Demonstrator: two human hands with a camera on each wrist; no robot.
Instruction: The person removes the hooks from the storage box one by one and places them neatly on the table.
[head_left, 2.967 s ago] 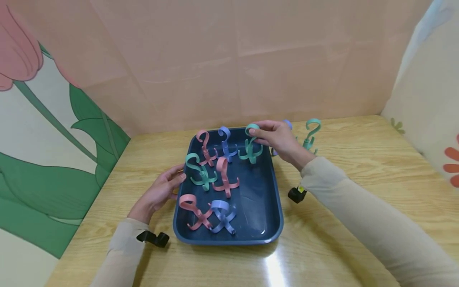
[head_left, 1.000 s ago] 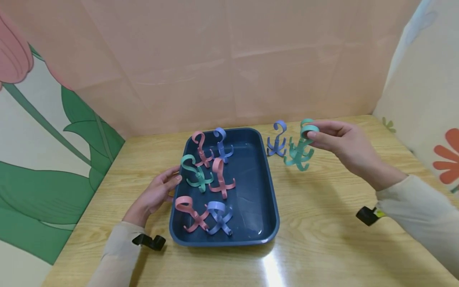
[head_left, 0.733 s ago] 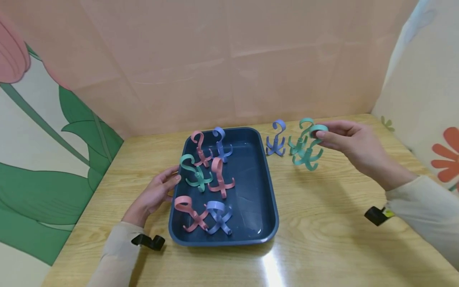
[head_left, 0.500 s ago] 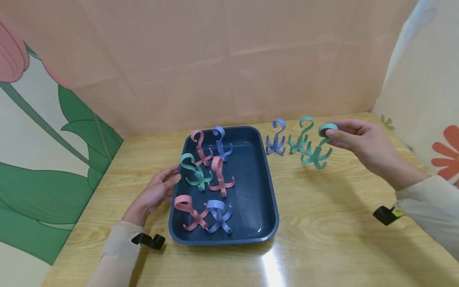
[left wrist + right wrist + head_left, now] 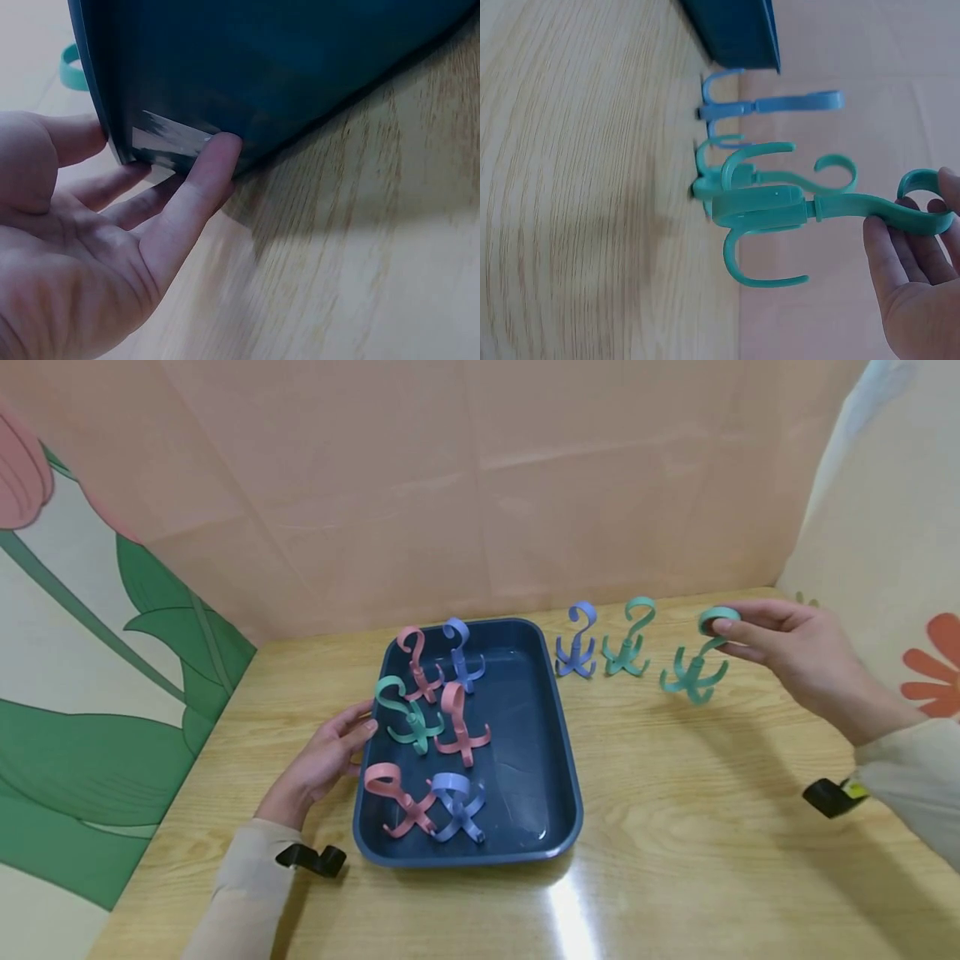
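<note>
Right hand (image 5: 813, 656) pinches a lifted green hook (image 5: 693, 679) by its curled top; prongs down, stem slanting. It's over the tabletop (image 5: 675, 827), right of two others: a standing blue hook (image 5: 576, 660) just beside the tray's far right corner, and a standing green hook (image 5: 625, 658) next along, both prongs down, curls up. Right wrist view shows the lifted one in front of the standing green one.

Left hand (image 5: 330, 756) holds the blue tray (image 5: 517, 727) by its left edge, thumb at the rim, fingers against the outer wall. Left wrist view: a pale torn label (image 5: 169, 133) on that wall, little finger touching its end.

Six hooks in the tray, mostly left side. Far end: far pink hook (image 5: 425, 687), far blue hook (image 5: 460, 667). Middle: inner green hook (image 5: 416, 727), inner pink hook (image 5: 462, 741). Near end: near pink hook (image 5: 412, 812) and near blue hook (image 5: 460, 816), prongs close; can't tell if touching.

Pale sleeves, black clip (image 5: 311, 860) at left wrist, another at right. Pink backdrop (image 5: 360, 468) behind, leaf print (image 5: 67, 777) left.
</note>
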